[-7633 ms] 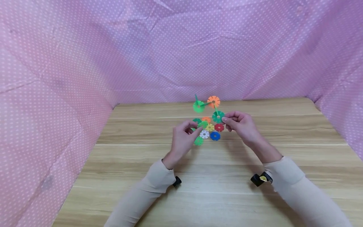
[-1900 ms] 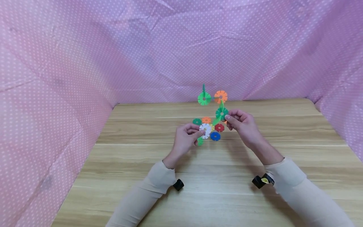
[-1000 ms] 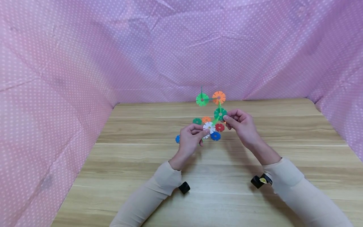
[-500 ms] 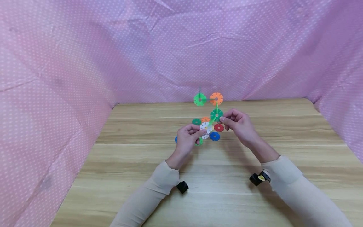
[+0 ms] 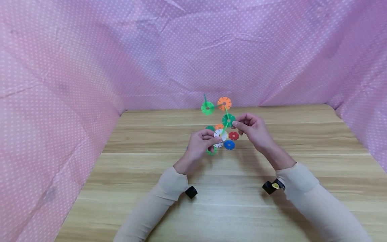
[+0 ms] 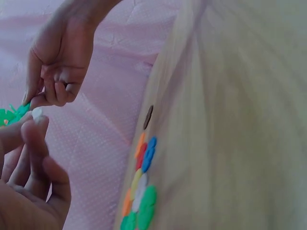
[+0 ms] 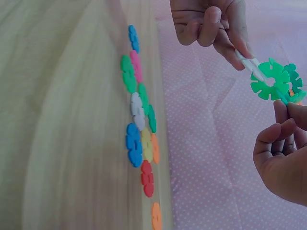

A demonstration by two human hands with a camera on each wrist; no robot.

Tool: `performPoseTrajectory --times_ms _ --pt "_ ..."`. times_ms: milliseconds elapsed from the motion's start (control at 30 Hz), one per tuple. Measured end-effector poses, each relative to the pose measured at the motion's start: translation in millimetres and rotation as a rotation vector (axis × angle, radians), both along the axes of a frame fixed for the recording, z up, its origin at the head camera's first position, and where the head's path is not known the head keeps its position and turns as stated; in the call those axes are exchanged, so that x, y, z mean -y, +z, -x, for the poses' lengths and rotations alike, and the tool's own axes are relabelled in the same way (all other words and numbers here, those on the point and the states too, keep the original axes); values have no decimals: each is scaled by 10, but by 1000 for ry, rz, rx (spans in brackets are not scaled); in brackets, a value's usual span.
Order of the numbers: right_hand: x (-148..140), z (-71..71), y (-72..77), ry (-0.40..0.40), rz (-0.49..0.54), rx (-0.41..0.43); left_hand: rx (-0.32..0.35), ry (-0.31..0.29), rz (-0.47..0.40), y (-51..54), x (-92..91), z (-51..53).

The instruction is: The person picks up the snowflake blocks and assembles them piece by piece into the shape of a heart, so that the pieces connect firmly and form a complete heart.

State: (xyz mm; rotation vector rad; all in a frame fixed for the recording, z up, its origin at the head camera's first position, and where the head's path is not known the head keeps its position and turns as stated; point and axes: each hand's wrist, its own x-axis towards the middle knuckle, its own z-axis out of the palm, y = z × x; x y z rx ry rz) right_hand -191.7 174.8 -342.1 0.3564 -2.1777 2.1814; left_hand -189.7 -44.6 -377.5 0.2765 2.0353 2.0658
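In the head view, my left hand (image 5: 198,144) pinches a white slotted plastic disc (image 5: 218,132) between thumb and fingers. Opposite it, my right hand (image 5: 252,129) pinches a dark green disc (image 5: 226,123) by its edge. That disc belongs to a raised chain of interlocked discs, with an orange disc (image 5: 220,105) and a light green disc (image 5: 206,111) further along. From the right wrist, the white disc, edge-on, meets a light green disc (image 7: 261,88) of the chain; how deep it sits in the slot is unclear. Fingers partly cover both held discs.
Loose discs lie flat on the wooden table (image 5: 229,208) below the hands, among them a red disc (image 5: 231,135), a blue disc (image 5: 229,148) and a pink disc (image 7: 136,66). A pink dotted cloth (image 5: 211,60) surrounds the table's back and sides.
Earlier the left hand held a light green disc, which then joined the chain; afterwards it holds a white one. Lately the chain and right hand have shifted left, the white disc staying against the chain.
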Motion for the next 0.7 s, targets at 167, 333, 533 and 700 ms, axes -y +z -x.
performPoseTrajectory --times_ms 167,333,533,700 --pt "-30 21 41 -4 23 15 -48 -42 39 59 39 79" --pt "-60 16 39 -18 22 37 -56 -9 15 63 56 96" --pt "-88 20 8 -18 28 71 -84 19 53 60 26 80" --pt "-132 11 -20 -16 4 97 -85 58 52 68 -16 63"
